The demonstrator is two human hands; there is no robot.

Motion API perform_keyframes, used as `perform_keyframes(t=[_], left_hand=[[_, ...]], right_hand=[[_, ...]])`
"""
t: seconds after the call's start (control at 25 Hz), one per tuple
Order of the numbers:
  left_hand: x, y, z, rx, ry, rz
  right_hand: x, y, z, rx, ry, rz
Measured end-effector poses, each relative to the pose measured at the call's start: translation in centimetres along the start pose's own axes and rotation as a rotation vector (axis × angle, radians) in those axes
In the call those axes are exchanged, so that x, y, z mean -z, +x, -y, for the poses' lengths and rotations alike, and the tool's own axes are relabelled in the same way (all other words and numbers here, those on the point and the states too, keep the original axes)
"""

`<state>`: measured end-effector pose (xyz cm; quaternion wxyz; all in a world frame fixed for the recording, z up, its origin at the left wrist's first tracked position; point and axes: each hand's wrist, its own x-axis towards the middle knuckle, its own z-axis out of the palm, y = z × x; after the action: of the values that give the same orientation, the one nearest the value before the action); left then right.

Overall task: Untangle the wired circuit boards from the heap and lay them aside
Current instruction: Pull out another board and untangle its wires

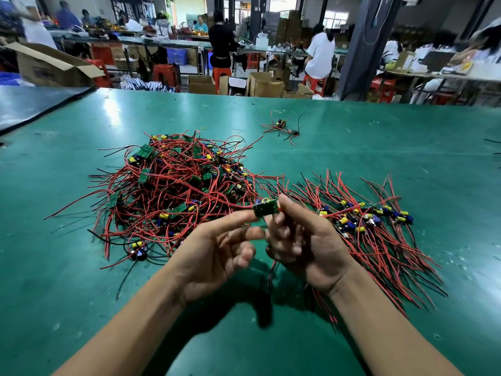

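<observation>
Seemingly partway: tidy pile (379,234) right of the right hand (306,245), big heap (176,185) beyond the left hand (217,256) unsorted. Right hand pinching one circuit board (267,208); left hand loose, forefinger touching it.

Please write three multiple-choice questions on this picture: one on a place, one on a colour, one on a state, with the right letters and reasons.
1. The neatly laid boards lie where from the tangled heap? A to its right; B to its left; C on top of it.
2. The table mat is: A grey; B green; C white.
3. The lifted board is: A lying flat; B pinched by the right hand; C inside a box.
1A, that pile is on the right; 2B, the mat is green; 3B, thumb and fingers pinch it above the table.
</observation>
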<state>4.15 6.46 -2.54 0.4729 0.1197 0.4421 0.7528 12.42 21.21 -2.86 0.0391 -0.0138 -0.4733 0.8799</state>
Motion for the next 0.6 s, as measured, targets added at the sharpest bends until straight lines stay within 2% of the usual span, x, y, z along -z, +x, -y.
perform_keyframes(t=[0.12, 0.2, 0.36, 0.6], left_hand=[[-0.2, -0.1, 0.0, 0.133, 0.061, 0.074], [-0.2, -0.1, -0.1, 0.12, 0.091, 0.09], [0.3, 0.2, 0.4, -0.084, 0.038, 0.02], [0.7, 0.4, 1.1, -0.262, 0.249, -0.087]], right_hand=[[0.2, -0.3, -0.1, -0.042, -0.124, 0.099], [0.5, -0.2, -0.2, -0.082, -0.213, 0.037], [0.7, 0.7, -0.8, -0.124, -0.269, -0.149], [1.0, 0.9, -1.2, -0.209, -0.286, -0.117]])
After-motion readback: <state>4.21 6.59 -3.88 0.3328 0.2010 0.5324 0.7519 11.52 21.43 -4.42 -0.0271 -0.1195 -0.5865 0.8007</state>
